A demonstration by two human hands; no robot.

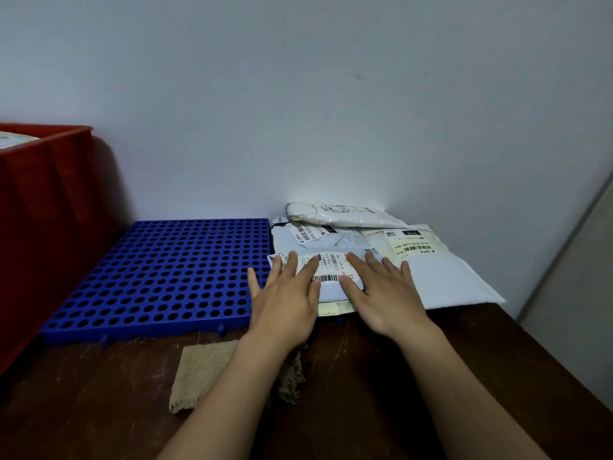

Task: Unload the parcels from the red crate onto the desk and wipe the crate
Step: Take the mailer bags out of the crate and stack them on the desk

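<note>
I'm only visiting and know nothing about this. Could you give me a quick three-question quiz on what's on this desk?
1. True or false: the left hand and right hand lie flat on the front parcel.
2. Which lies nearest the camera on the desk: A crate, B cloth, C blue grid?
3. Does the crate look emptied?
Key: 1 true. 2 B. 3 No, something pale shows inside.

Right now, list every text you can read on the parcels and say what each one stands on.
"010-010-L30-551": label on the right parcel.
"010": black tag on that label.
"010-010", start cut off: label on the grey parcel.
Front parcel label and all small print: too blurred to read.
</note>
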